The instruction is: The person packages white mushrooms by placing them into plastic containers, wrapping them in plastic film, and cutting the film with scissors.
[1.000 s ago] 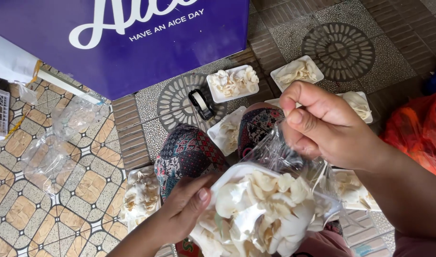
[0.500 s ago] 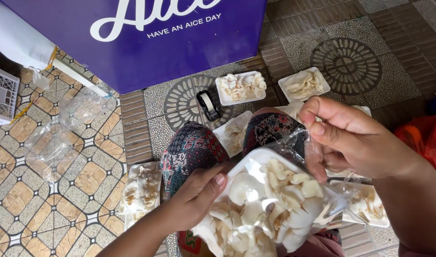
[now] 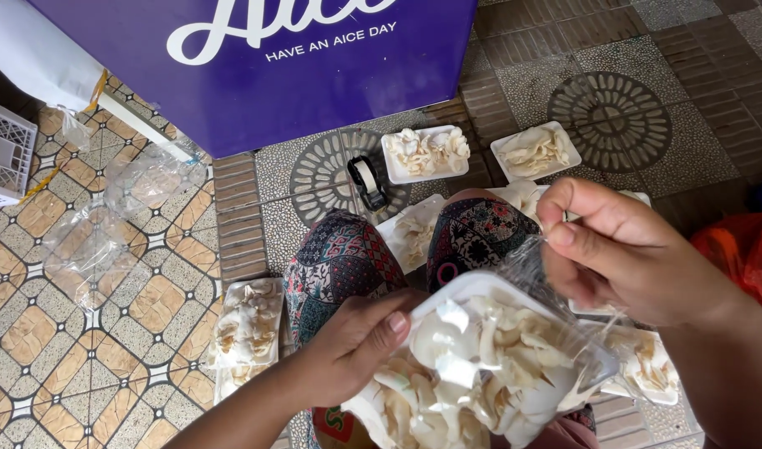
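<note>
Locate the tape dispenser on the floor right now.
In the head view, the tape dispenser sits upper centre on the round-patterned floor tile, just left of a white tray of mushrooms and below the purple box.

Soft, even daylight, faint shadows, mild glare on the clear wrap (image 3: 535,274); near foreground slightly blurred, edges mildly bowed.
</note>
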